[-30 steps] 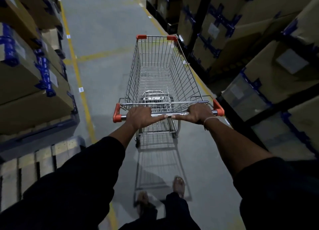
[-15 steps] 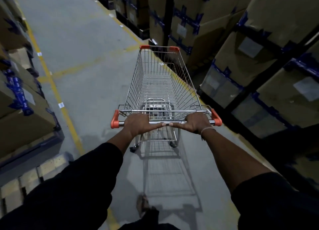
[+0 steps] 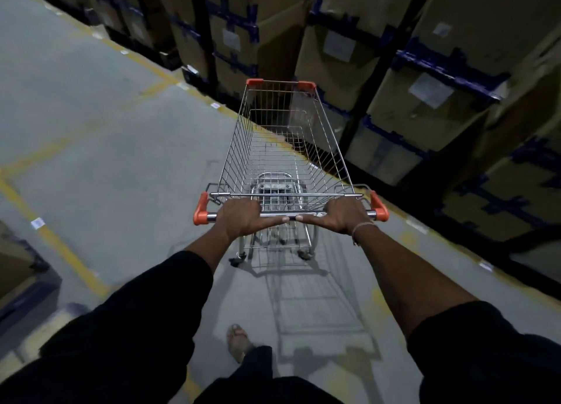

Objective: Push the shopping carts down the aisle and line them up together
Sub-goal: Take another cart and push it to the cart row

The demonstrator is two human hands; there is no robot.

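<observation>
Head view showed the left hand (image 3: 243, 218) and right hand (image 3: 341, 217) wrapped tight on the cart handle (image 3: 291, 215). The empty shopping cart (image 3: 288, 148) pointed toward the box shelves (image 3: 394, 100), very near. It could bump them if not steered left.

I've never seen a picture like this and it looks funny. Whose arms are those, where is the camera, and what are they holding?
The camera sits on a person's head and looks down, so you see what that person sees. There is no machine here. The left hand and the right hand both grip the silver handle bar of a wire shopping cart. The cart's basket looks empty. It rolls on a grey floor with yellow lines. Stacks of big cardboard boxes on racks stand along the right side. Near the bottom you can see one of the person's feet, mid-step.
</observation>
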